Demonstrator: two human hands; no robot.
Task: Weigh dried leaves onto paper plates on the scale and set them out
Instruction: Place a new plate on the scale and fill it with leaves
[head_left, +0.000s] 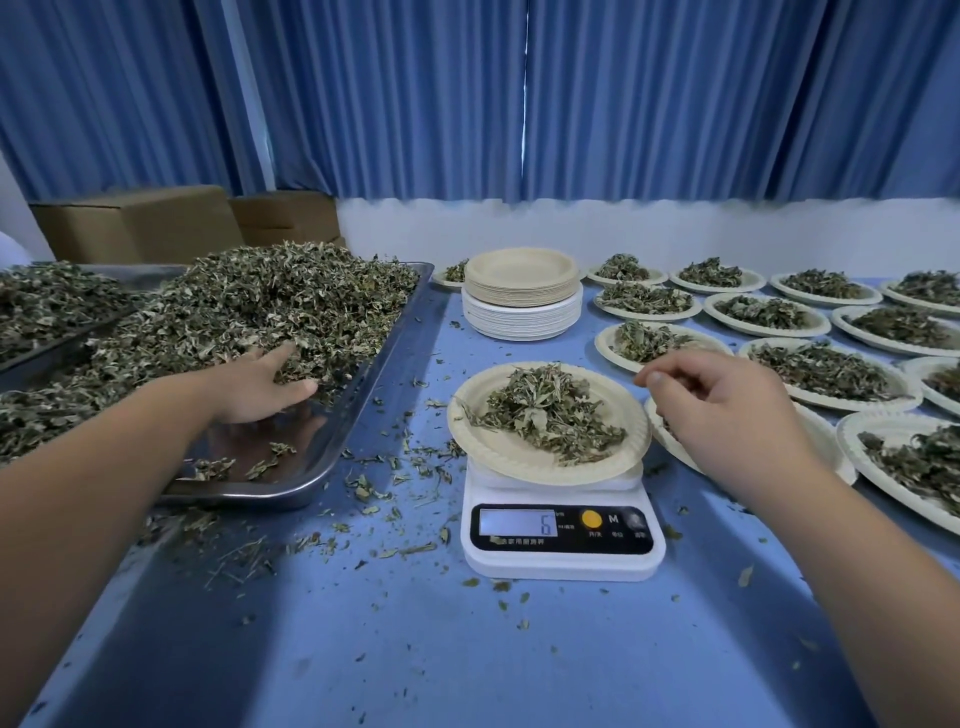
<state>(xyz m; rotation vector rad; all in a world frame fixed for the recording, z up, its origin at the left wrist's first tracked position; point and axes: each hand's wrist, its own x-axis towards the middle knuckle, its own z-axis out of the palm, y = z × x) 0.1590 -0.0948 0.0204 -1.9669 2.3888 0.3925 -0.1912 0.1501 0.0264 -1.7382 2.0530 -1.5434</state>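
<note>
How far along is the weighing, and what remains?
Done: many filled plates set out at right. In hand: a plate of leaves on the scale, reading 6; left hand in the pile on the tray, right hand hovers beside it. Left: that big pile and a stack of empty plates.

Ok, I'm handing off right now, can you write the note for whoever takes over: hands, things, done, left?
Left hand: fingers buried in the dried-leaf pile on the steel tray; grip hidden.
Right hand: fingers curled, hovering beside the paper plate on the scale, no leaf visible in it.
Scale display reads 6; the plate holds a small leaf heap.
Done: many filled plates laid out on the right.
Left: top up if short, set this plate out, take a fresh one from the stack of empty plates, repeat.
</note>
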